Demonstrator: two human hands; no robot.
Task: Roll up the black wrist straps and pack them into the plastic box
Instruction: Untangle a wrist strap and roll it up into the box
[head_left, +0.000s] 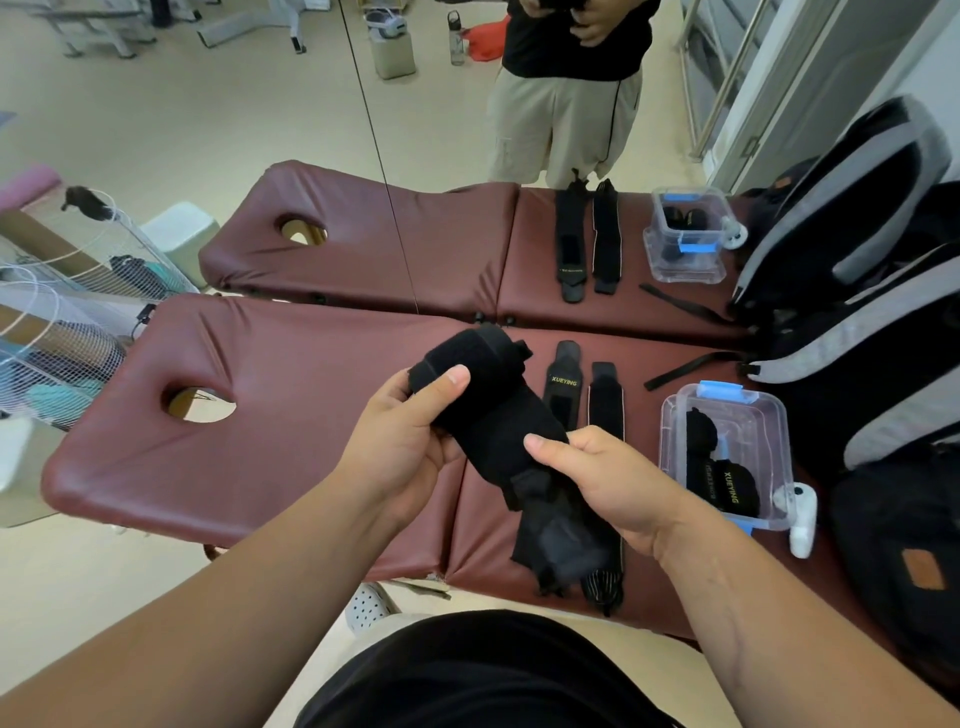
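The long dark red padded table has an oval hole near its left end. Over the middle of it, the left hand pinches the thick rolled end of a soft black wrist strap, thumb on top and fingers curled under it. The roll is held up in the air, above the table and not touching it. If that thumb lets go a bit, the roll could spring loose and get fat and floppy.

The right hand grips the lower part of the same strap with its fingers wrapped round it. A loose tail hangs down below. It is dark and blurry there, so I cannot tell if the tail is one strap or two lying together. If two are caught, they could get rolled up by mistake. If the right hand pulls crooked, the roll may come out slanted like a cone.

Just behind the hands, two more flat black straps lie side by side on the table, not rolled yet.

To the right sits the clear plastic box with blue clips. It is open, with rolled black straps already inside. A fat roll may not fit in the room that is left.

A small white thing rests against the box, and a careless reach could knock it off the table. A grey and black backpack leans at the far right.
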